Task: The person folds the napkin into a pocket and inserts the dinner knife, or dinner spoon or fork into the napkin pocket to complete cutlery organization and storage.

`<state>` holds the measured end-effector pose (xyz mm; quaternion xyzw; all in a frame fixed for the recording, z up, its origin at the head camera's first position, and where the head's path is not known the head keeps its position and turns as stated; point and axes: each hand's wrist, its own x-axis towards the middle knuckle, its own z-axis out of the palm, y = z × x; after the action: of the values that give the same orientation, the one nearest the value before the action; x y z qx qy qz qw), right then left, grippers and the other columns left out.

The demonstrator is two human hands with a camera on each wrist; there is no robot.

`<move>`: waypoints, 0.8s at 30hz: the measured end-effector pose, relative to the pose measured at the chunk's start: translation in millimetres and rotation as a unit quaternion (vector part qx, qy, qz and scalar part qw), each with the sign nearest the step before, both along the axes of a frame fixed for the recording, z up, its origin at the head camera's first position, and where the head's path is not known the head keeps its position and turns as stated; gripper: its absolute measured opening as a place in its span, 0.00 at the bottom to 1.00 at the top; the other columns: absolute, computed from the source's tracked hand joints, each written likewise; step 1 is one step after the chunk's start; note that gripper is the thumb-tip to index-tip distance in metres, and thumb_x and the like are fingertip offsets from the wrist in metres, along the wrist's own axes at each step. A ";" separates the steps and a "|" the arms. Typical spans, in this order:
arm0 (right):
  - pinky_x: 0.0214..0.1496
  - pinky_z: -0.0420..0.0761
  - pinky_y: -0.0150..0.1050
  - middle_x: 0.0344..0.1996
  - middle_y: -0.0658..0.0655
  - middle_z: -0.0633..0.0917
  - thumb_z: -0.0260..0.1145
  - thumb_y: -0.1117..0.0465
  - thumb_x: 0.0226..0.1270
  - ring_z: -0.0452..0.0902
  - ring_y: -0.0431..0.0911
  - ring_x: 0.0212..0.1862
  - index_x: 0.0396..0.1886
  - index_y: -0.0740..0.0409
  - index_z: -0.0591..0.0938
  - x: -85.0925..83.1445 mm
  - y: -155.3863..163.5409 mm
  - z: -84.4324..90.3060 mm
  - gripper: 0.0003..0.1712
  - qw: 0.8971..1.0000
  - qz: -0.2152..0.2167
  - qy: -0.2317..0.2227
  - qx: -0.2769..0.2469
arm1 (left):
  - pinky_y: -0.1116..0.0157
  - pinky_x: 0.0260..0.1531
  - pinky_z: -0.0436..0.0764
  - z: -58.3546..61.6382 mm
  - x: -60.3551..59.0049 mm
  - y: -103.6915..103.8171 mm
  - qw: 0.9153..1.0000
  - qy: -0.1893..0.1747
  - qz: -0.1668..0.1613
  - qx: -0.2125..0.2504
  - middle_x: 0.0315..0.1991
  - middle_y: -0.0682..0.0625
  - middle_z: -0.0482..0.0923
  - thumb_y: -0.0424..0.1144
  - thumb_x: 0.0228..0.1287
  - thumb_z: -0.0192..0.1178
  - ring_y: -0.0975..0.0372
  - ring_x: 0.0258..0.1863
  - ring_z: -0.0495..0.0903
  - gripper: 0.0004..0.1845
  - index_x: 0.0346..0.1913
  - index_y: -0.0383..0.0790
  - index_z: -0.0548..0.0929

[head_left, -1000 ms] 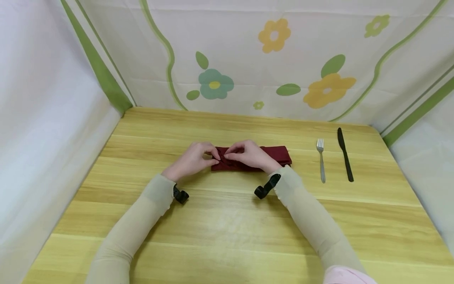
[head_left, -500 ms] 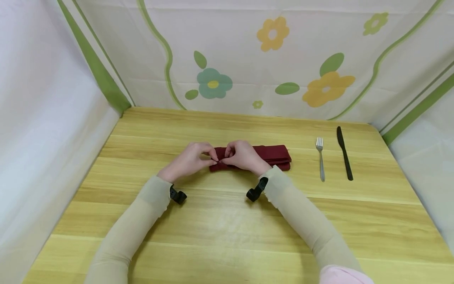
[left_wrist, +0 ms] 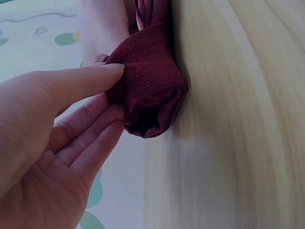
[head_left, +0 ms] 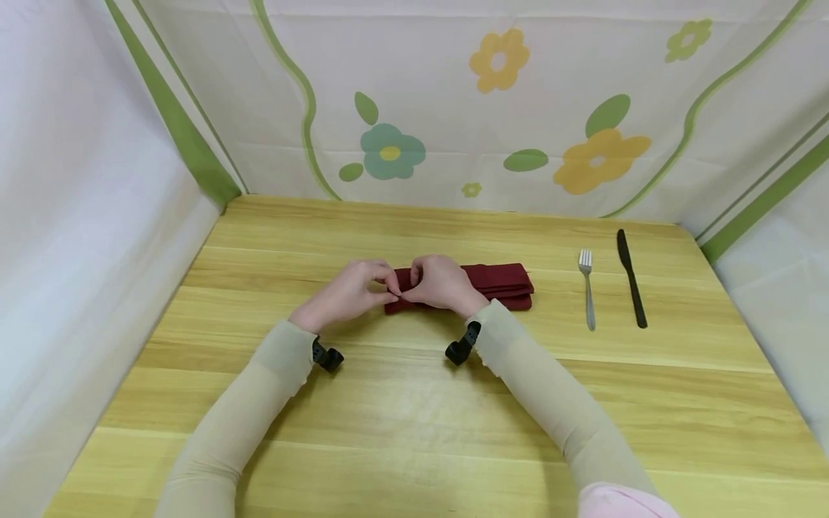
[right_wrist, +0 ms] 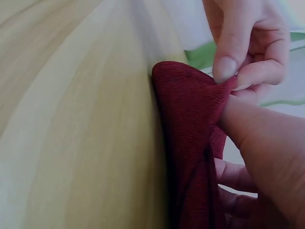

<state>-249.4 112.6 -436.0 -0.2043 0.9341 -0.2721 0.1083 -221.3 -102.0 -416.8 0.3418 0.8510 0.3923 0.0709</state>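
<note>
A dark red cloth napkin (head_left: 499, 279), folded into a long narrow strip, lies across the middle of the table. My left hand (head_left: 352, 289) pinches its left end between thumb and fingertips. Close beside it, my right hand (head_left: 442, 283) holds the cloth, its thumb tucked into a fold. In the left wrist view the end of the napkin (left_wrist: 147, 71) curls round into a hollow roll. The right wrist view shows the cloth (right_wrist: 188, 109) drawn up to a peak where the left fingertips pinch it; the right thumb's tip is hidden behind it.
To the right of the napkin a silver fork (head_left: 587, 288) and a black knife (head_left: 631, 279) lie side by side on the wooden table (head_left: 401, 417). A white curtain (head_left: 447, 115) with printed flowers hangs behind the table's far edge.
My right hand has moved a little to the left, and its thumb has come up against the left fingertips. The napkin's left end has been gathered up; the left hand stays about where it was.
</note>
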 end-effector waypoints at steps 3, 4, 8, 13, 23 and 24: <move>0.30 0.74 0.38 0.25 0.50 0.81 0.78 0.48 0.58 0.74 0.45 0.27 0.29 0.52 0.81 -1.1 4.0 0.0 0.16 0.999 0.014 -0.017 -0.023 | 0.54 0.49 0.82 0.4 -0.7 1.1 1.000 -0.005 0.002 0.003 0.40 0.54 0.83 0.28 0.64 0.70 0.59 0.44 0.82 0.06 0.36 0.43 0.88; 0.32 0.75 0.39 0.26 0.51 0.82 0.77 0.49 0.60 0.75 0.46 0.28 0.31 0.53 0.83 -1.8 6.9 0.1 0.15 0.998 0.020 -0.033 -0.041 | 0.54 0.49 0.82 0.9 -0.9 1.5 1.000 -0.008 0.005 0.002 0.41 0.54 0.83 0.28 0.65 0.70 0.58 0.45 0.82 0.05 0.36 0.42 0.88; 0.39 0.78 0.40 0.33 0.53 0.84 0.76 0.55 0.64 0.78 0.47 0.35 0.42 0.54 0.87 -5.4 22.7 0.6 0.11 0.987 0.040 -0.109 -0.115 | 0.55 0.51 0.81 0.5 -4.2 3.6 1.000 -0.012 0.022 -0.010 0.43 0.53 0.84 0.29 0.66 0.69 0.59 0.48 0.82 0.05 0.39 0.42 0.88; 0.44 0.78 0.41 0.38 0.53 0.84 0.78 0.58 0.63 0.78 0.47 0.41 0.49 0.54 0.88 -7.6 31.8 -0.2 0.16 0.979 0.065 -0.128 -0.144 | 0.60 0.47 0.82 -5.8 -13.2 10.0 0.999 -0.008 0.037 -0.030 0.43 0.52 0.85 0.29 0.66 0.69 0.60 0.44 0.83 0.06 0.43 0.40 0.88; 0.43 0.80 0.41 0.42 0.49 0.86 0.76 0.57 0.66 0.80 0.44 0.41 0.48 0.52 0.89 1.1 44.5 -2.2 0.12 0.983 0.064 -0.091 -0.145 | 0.60 0.43 0.80 -14.8 -23.0 18.4 0.995 -0.016 0.062 -0.076 0.43 0.48 0.83 0.29 0.67 0.68 0.58 0.40 0.79 0.06 0.45 0.38 0.87; 0.44 0.80 0.42 0.43 0.48 0.86 0.75 0.57 0.66 0.80 0.44 0.41 0.48 0.52 0.89 2.7 49.4 -1.2 0.12 0.984 0.062 -0.089 -0.145 | 0.60 0.43 0.80 -14.9 -23.0 18.7 0.995 -0.015 0.062 -0.079 0.43 0.48 0.82 0.29 0.68 0.67 0.58 0.40 0.79 0.06 0.45 0.38 0.86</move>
<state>-246.7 162.1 -437.2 -0.2504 0.8571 -0.4140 0.1768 -244.3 -83.3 -431.8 0.2753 0.8979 0.3327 0.0859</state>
